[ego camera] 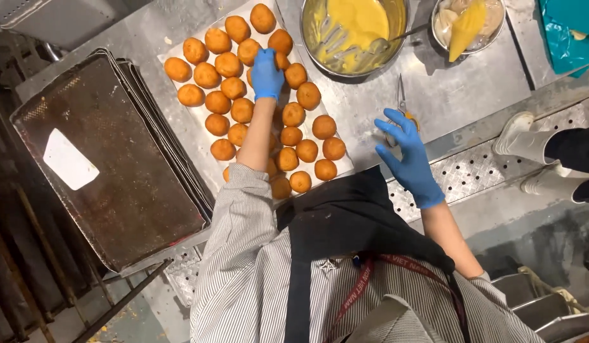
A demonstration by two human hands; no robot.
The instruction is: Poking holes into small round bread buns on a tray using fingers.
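Note:
Several round golden-brown buns (218,101) lie in rows on a white-papered tray (174,51) on a steel table. My left hand (267,73), in a blue glove, reaches over the tray's far part with its fingers curled around one bun (281,61). My right hand (405,152), also in a blue glove, hovers with fingers spread just above a pair of scissors (401,95) lying on the table to the right of the tray. It holds nothing.
A steel bowl of yellow batter (354,32) with a utensil in it stands behind the tray. A smaller bowl (469,25) holds a yellow piping bag. Dark baking trays (110,159) are stacked at left. Another person's white boots (529,146) stand at right.

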